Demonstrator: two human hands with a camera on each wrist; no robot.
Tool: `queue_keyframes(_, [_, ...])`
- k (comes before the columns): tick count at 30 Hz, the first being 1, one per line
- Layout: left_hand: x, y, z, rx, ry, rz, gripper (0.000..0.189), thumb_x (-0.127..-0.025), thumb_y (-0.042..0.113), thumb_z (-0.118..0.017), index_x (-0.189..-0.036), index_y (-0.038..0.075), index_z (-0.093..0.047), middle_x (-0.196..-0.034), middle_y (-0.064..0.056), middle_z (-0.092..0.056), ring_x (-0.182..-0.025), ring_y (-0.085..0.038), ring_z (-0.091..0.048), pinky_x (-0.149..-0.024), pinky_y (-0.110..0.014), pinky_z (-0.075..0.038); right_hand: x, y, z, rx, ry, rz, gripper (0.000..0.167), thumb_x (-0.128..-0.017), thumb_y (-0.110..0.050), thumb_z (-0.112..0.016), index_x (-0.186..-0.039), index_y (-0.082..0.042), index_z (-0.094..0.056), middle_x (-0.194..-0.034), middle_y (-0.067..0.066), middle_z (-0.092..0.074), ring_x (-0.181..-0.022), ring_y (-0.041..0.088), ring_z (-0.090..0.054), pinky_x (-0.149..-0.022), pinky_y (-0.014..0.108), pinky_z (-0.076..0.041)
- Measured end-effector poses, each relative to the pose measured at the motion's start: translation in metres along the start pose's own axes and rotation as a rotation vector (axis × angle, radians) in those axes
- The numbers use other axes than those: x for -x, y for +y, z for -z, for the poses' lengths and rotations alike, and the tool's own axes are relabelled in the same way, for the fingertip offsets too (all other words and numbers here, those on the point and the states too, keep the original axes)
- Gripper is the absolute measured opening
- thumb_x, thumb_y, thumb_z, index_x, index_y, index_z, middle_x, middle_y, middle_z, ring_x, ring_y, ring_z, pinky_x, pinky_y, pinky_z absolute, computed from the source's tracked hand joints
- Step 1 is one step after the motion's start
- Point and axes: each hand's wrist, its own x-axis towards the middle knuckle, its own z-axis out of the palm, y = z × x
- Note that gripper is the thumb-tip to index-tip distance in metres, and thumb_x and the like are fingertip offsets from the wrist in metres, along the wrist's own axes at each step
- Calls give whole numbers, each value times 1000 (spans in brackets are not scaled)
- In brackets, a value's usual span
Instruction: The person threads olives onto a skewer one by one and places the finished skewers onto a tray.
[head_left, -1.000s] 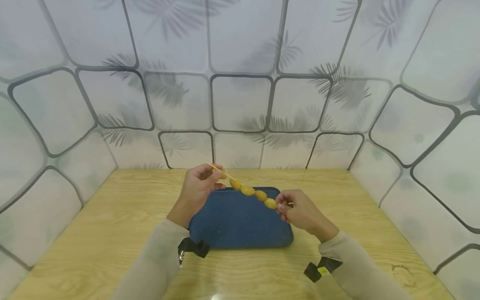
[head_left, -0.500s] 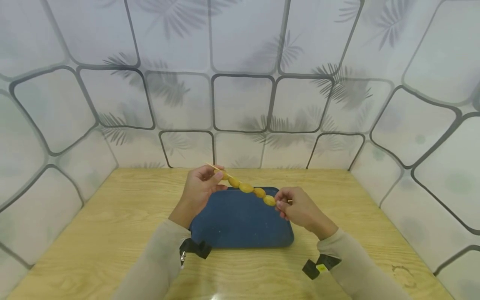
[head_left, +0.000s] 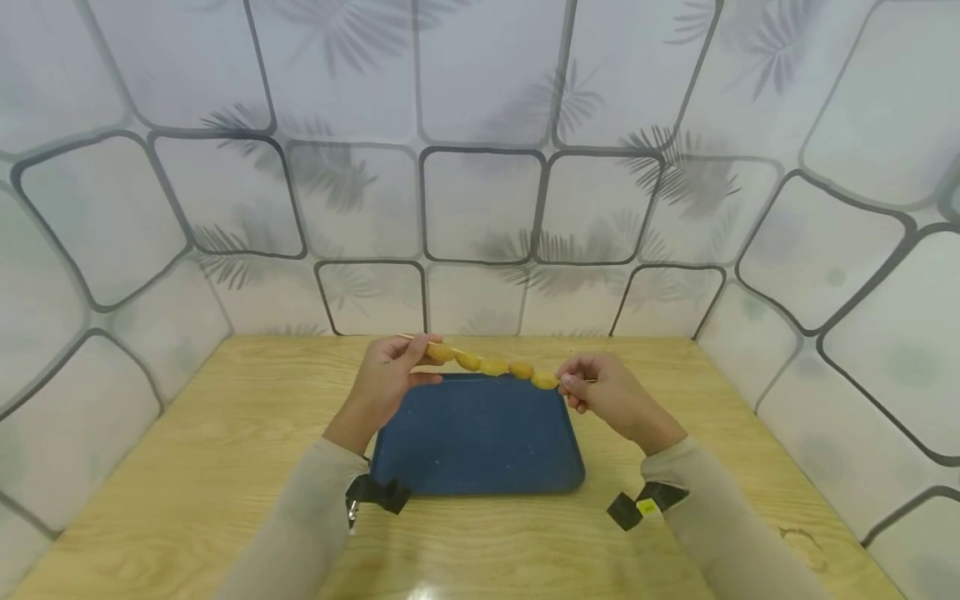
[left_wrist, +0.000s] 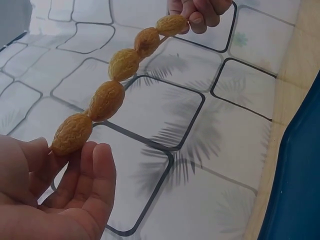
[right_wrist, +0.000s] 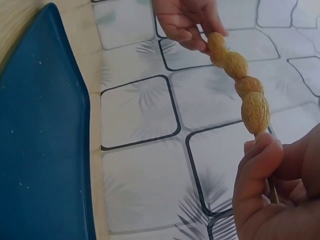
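Note:
A thin wooden skewer strung with several wrinkled, yellow-brown oval dried fruits (head_left: pixel 493 367) is held up between both hands, above the far part of a blue tray (head_left: pixel 480 442). My left hand (head_left: pixel 385 379) pinches it at the left end, thumb and fingers around the end fruit (left_wrist: pixel 72 134). The skewer tip pokes out past that thumb in the head view. On the right, my right hand (head_left: pixel 611 392) grips the bare stick (right_wrist: pixel 272 189) just beyond the last fruit (right_wrist: pixel 255 113). The fruits sit close together along the skewer, which is nearly level, sloping slightly down to the right.
The tray lies on a light wood-grain table (head_left: pixel 225 467). Patterned pale walls (head_left: pixel 480 208) enclose the table at the back and both sides. Dark mounts (head_left: pixel 378 493) are strapped on both wrists over light sleeves. A faint ring-shaped mark (head_left: pixel 802 546) shows at the table's right.
The right hand has risen, bringing the skewer from a clear rightward slope to nearly level. The left hand has shifted slightly left and down, still pinching its end.

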Motion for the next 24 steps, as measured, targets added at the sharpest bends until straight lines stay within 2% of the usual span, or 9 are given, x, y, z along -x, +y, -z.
queue_keyframes(5, [1, 1, 3, 26, 49, 27, 22, -103, 11, -50, -107, -8, -61, -88, -4, -66, -80, -15, -66, -71, -29, -59, -7, 0, 7, -164, 4, -2, 11, -101, 3, -46, -96, 7, -55, -79, 5, -58, -62, 8, -53, -55, 18, -49])
queue_keyframes(10, [1, 1, 5, 70, 92, 68, 8, -101, 8, -52, -96, 3, -57, -77, -2, -65, -75, -17, -67, -65, -29, -58, -12, 4, 12, -290, 21, 4, 14, -101, 2, -47, -92, 3, -58, -76, 3, -61, -62, 6, -55, -55, 16, -49])
queue_keyframes(15, [-1, -1, 7, 96, 152, 119, 8, -100, 10, -55, -96, 5, -52, -80, -1, -65, -72, -14, -67, -62, -28, -58, -17, 8, 12, -419, 82, -19, 19, -100, 4, -46, -88, -2, -59, -77, 2, -64, -66, 6, -60, -58, 14, -52])
queue_keyframes(19, [-5, -7, 11, 119, 248, 164, 9, -97, 11, -62, -95, 5, -56, -82, 0, -67, -73, -12, -68, -64, -27, -59, -26, 12, 6, -556, 177, -51, 19, -100, 6, -46, -87, -2, -59, -78, 4, -65, -69, 7, -65, -62, 14, -54])
queue_keyframes(22, [-8, -13, 14, 117, 320, 201, 12, -94, 13, -65, -101, 3, -60, -83, 2, -69, -74, -11, -67, -65, -26, -59, -31, 15, 2, -626, 224, -67, 21, -100, 6, -45, -87, -2, -59, -77, 5, -65, -68, 8, -66, -62, 14, -54])
queue_keyframes(24, [-9, -17, 15, 113, 350, 229, 18, -95, 13, -64, -108, 0, -60, -82, 2, -68, -74, -10, -67, -65, -25, -58, -33, 18, 0, -642, 228, -79, 21, -100, 6, -46, -87, -4, -59, -77, 6, -65, -68, 9, -66, -62, 14, -54])
